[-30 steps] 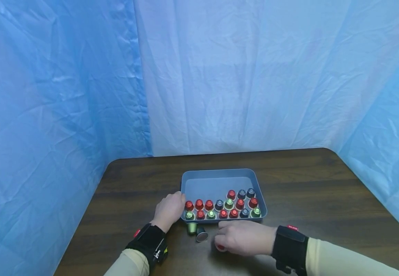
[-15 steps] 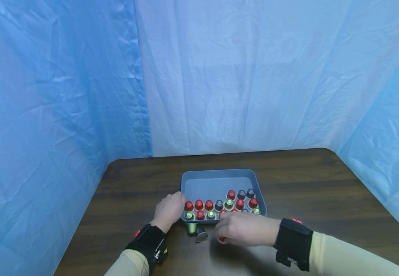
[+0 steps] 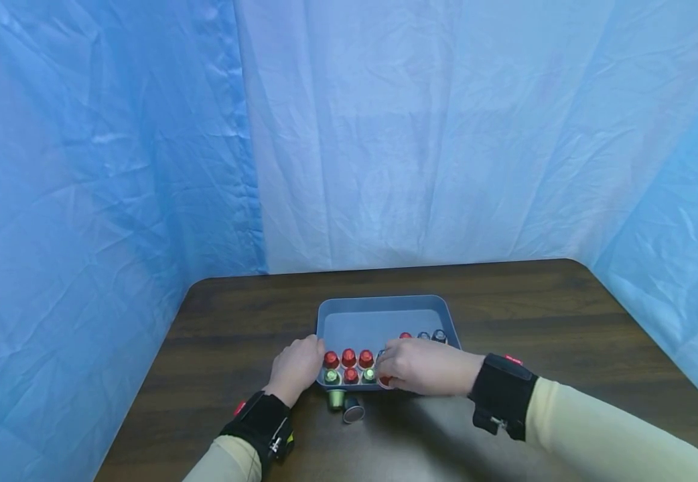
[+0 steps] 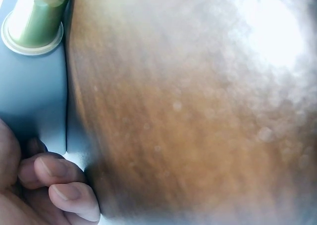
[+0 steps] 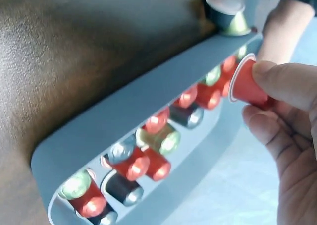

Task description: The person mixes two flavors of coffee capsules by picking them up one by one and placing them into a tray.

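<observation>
Right wrist view shows the right hand pinching a red capsule between thumb and curled fingers, holding it on its side just above the near rim of the grey tray. Below and beyond those fingers, red, green and dark capsules already stand in rows inside the tray, so most of the sorting looks done; the far part of the tray floor is bare in the head view. Two capsules lie on the counter outside the tray, just on the wrist side of the left fingers: a green capsule and a dark capsule. By my judgement those two, plus the red one in hand, are what is left to go in.

The left hand rests against the tray's left edge, fingers curled round the rim and steadying it. Standing capsules crowd the spot under the right fingers, so the free gap there is tight. Blue sheeting hangs behind the counter.
</observation>
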Available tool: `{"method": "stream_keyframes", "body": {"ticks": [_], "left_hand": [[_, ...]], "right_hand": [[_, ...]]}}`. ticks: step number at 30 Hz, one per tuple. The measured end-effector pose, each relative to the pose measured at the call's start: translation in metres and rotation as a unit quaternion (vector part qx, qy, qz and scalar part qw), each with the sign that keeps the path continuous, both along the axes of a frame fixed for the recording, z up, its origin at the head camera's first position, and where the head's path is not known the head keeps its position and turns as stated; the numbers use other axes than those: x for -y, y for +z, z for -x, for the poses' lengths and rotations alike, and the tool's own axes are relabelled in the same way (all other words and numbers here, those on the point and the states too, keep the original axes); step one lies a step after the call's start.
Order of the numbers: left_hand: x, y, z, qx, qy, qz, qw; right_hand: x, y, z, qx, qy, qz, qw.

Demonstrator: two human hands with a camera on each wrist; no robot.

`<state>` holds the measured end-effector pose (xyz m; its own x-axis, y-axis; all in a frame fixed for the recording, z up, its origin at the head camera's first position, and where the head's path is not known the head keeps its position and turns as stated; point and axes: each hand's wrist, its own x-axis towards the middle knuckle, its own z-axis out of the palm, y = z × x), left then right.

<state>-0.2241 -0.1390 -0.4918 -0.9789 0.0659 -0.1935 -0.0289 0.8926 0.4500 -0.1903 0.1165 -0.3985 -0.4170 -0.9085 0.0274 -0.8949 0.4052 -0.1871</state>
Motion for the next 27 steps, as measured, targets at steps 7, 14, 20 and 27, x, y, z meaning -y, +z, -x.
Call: {"method": "stream_keyframes", "body": {"ticks": [7, 14, 20, 27], "left_hand": [[0.000, -0.001, 0.000, 0.001, 0.000, -0.002, 1.0000], [0.000, -0.002, 0.000, 0.003, 0.001, 0.001, 1.0000], [-0.001, -0.001, -0.001, 0.002, 0.001, 0.001, 1.0000], [-0.001, -0.002, -0.001, -0.005, 0.001, 0.008, 0.9999]], "right_hand": [[-0.003, 0.001, 0.018, -0.023, -0.032, -0.016, 0.999], [-0.001, -0.003, 0.039, -0.010, -0.094, -0.038, 0.995], [-0.004, -0.010, 0.053, 0.026, -0.136, -0.061, 0.988], [-0.003, -0.010, 0.061, 0.046, -0.144, -0.087, 0.985]]}}
